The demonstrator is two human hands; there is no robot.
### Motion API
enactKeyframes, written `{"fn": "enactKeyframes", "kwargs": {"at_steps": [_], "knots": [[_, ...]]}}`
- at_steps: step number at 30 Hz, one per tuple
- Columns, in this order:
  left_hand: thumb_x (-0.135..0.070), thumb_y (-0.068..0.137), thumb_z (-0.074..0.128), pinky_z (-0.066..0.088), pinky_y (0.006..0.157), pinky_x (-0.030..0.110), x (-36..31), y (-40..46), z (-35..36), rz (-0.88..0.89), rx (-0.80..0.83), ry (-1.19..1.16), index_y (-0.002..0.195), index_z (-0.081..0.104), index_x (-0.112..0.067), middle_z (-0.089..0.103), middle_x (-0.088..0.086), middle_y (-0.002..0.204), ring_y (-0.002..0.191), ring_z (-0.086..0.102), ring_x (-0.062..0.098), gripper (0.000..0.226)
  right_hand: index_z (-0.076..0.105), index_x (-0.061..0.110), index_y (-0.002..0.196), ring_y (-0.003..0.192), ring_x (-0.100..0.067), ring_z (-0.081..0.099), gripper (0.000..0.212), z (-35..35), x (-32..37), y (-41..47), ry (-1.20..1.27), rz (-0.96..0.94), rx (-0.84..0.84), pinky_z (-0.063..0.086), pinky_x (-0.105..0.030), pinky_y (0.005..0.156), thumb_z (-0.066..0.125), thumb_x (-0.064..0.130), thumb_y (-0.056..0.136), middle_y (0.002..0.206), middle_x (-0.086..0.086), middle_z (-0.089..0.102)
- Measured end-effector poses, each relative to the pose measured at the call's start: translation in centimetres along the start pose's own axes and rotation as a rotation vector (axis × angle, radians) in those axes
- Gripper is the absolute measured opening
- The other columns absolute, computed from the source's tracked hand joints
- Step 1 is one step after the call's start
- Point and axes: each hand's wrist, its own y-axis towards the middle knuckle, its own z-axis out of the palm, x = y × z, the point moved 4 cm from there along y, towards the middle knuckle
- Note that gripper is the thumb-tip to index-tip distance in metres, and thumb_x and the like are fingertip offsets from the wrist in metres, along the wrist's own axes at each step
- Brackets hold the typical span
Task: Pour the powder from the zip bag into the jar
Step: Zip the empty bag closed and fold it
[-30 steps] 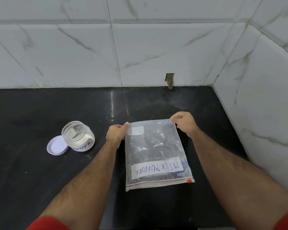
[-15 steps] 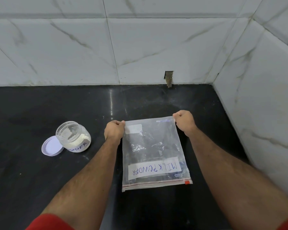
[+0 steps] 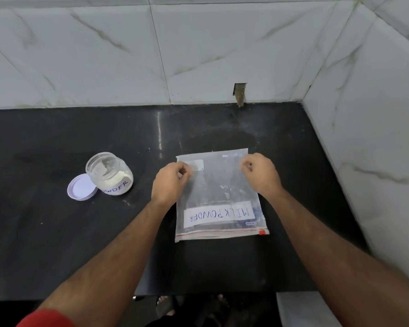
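Observation:
The clear zip bag (image 3: pixel 219 197), labelled MILK POWDER, lies flat on the black counter (image 3: pixel 57 244), its red zip edge toward me. It looks nearly empty. My left hand (image 3: pixel 169 184) hovers over the bag's far left part with loosely curled fingers. My right hand (image 3: pixel 261 173) hovers over the far right part the same way. Neither hand plainly pinches the plastic, and the bag's far corners lie free beyond the fingers. To the left stands the open glass jar (image 3: pixel 110 173) with white powder in it.
The jar's white lid (image 3: pixel 80 191) lies upturned against the jar's left side. Marble-tiled walls close off the counter at the back and right. A small hole with a fitting (image 3: pixel 240 94) sits low in the back wall. The counter's front edge runs below the bag.
Both hands gripped the bag's far corners before. They have since let go and drawn back toward me over the bag, which stays flat on the counter.

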Motion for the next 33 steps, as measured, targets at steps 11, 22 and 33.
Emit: {"fn": "enactKeyframes", "kwargs": {"at_steps": [11, 22, 33], "knots": [[-0.018, 0.097, 0.057, 0.054, 0.086, 0.037, 4.4, -7.5, -2.1, 0.215, 0.136, 0.284, 0.112, 0.072, -0.032, 0.062, -0.014, 0.113, 0.102, 0.063, 0.012, 0.026, 0.069, 0.021, 0.120, 0.102, -0.017, 0.056, 0.028, -1.2, -2.8, -8.6, -0.326, -0.171, 0.212, 0.052, -0.034, 0.084, 0.051, 0.013, 0.100, 0.119, -0.001, 0.060], [-0.016, 0.092, 0.062, 0.052, 0.094, 0.031, 5.4, -8.8, -1.5, 0.317, 0.333, 0.338, 0.130, 0.066, -0.032, 0.056, -0.010, 0.129, 0.111, 0.060, 0.011, 0.041, 0.068, 0.026, 0.129, 0.102, -0.011, 0.054, 0.033, -0.4, -4.2, -9.4, -0.340, -0.231, 0.340, 0.053, -0.031, 0.089, 0.060, 0.022, 0.098, 0.121, 0.005, 0.054], [-0.016, 0.095, 0.064, 0.050, 0.089, 0.031, 4.6, -8.7, -2.9, 0.306, 0.076, 0.119, 0.107, 0.078, -0.026, 0.058, -0.011, 0.114, 0.103, 0.059, 0.010, 0.021, 0.079, 0.014, 0.093, 0.091, -0.014, 0.062, 0.016, -1.6, -4.4, -8.9, 0.058, -0.168, 0.075, 0.051, -0.029, 0.085, 0.067, 0.005, 0.092, 0.100, 0.003, 0.061]]}}
